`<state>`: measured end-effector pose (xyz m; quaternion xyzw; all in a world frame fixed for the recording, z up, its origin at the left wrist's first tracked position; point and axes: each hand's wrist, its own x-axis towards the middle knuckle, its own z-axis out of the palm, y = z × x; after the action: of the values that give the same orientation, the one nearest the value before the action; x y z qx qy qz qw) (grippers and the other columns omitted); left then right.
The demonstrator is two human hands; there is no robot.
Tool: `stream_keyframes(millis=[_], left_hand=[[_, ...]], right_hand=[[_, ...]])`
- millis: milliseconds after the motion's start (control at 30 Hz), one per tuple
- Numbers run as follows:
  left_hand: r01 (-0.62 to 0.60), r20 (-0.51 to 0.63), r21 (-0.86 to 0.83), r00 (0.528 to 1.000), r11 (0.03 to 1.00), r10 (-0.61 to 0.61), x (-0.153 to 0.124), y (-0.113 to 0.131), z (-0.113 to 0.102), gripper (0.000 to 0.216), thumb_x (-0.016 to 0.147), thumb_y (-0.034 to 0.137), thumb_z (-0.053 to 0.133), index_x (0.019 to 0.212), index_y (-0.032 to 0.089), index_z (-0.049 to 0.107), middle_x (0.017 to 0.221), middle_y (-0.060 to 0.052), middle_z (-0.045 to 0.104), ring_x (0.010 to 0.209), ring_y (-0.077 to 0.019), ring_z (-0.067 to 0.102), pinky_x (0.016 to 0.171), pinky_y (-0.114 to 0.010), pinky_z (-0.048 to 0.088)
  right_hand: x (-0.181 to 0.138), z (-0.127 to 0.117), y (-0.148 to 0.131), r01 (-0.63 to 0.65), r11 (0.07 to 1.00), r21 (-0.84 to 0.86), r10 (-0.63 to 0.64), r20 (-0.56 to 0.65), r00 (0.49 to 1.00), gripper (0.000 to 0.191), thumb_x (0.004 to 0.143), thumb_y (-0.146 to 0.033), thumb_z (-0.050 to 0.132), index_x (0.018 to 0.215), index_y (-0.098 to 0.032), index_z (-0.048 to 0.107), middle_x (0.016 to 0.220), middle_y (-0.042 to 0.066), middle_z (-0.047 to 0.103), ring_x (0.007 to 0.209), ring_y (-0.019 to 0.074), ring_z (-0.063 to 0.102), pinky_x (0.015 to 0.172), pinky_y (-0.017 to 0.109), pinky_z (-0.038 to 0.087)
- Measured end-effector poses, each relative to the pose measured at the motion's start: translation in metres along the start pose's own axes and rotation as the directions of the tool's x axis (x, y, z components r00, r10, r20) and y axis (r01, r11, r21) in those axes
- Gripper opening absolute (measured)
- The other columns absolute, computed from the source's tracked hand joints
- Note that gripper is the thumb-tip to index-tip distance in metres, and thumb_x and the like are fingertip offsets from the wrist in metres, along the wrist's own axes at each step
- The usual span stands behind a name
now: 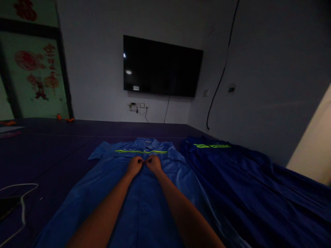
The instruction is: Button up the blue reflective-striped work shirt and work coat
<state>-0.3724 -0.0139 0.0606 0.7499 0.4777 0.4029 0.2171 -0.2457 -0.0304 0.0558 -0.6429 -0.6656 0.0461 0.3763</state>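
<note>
A blue short-sleeved shirt [139, 199] lies spread face up in front of me, its collar at the far end and a yellow-green stripe across the chest. Just below that stripe, my left hand [135, 165] pinches the front placket. Close beside it, my right hand [154, 163] pinches the same front edge, fingertips almost meeting the left ones. Whether a button sits between the fingers is too small to tell. Further down, the placket runs along the middle between my forearms.
A darker blue garment [240, 175] with a yellow-green stripe lies to the right. The purple surface [57, 144] holds a white cable [23, 203] at left and orange objects [64, 119] farther off. A television [162, 65] hangs on the wall; a black cord [219, 81] dangles right.
</note>
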Motion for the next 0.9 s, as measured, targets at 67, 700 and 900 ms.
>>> stream_keyframes(millis=[67, 700, 900], left_hand=[[0.001, 0.004, -0.006, 1.000, 1.000, -0.001, -0.0006, 0.0004, -0.0006, 0.011, 0.071, 0.013, 0.053, 0.068, 0.014, 0.064, 0.069, -0.002, 0.064, 0.070, -0.0125, 0.057, 0.067, -0.022, 0.041], [-0.010, -0.035, -0.062, 0.999, 0.998, 0.008, -0.0030, 0.0010, -0.0016, 0.016, 0.068, 0.010, 0.055, 0.078, 0.014, 0.067, 0.079, -0.005, 0.068, 0.076, -0.0154, 0.061, 0.074, -0.027, 0.045], [-0.046, -0.009, -0.031, 0.999, 0.998, 0.046, -0.0008, -0.0001, 0.0000, 0.016, 0.069, 0.009, 0.053, 0.076, 0.014, 0.067, 0.078, -0.004, 0.067, 0.075, -0.0143, 0.059, 0.073, -0.025, 0.044]], right_hand=[[0.0012, -0.0008, 0.0023, 0.004, 0.999, 0.033, -0.003, -0.013, 1.000, 0.012, 0.066, -0.015, 0.058, 0.071, -0.018, 0.069, 0.096, 0.006, 0.066, 0.095, 0.0179, 0.058, 0.084, 0.026, 0.042], [0.0039, -0.0031, 0.0082, 0.051, 0.997, 0.060, -0.054, 0.055, 0.997, 0.007, 0.070, -0.019, 0.062, 0.075, -0.019, 0.067, 0.088, 0.004, 0.066, 0.088, 0.0164, 0.058, 0.081, 0.026, 0.042], [0.0011, -0.0039, 0.0067, 0.031, 0.999, 0.030, -0.032, 0.049, 0.998, 0.007, 0.071, -0.022, 0.062, 0.075, -0.018, 0.067, 0.087, 0.005, 0.065, 0.088, 0.0171, 0.058, 0.080, 0.026, 0.041]])
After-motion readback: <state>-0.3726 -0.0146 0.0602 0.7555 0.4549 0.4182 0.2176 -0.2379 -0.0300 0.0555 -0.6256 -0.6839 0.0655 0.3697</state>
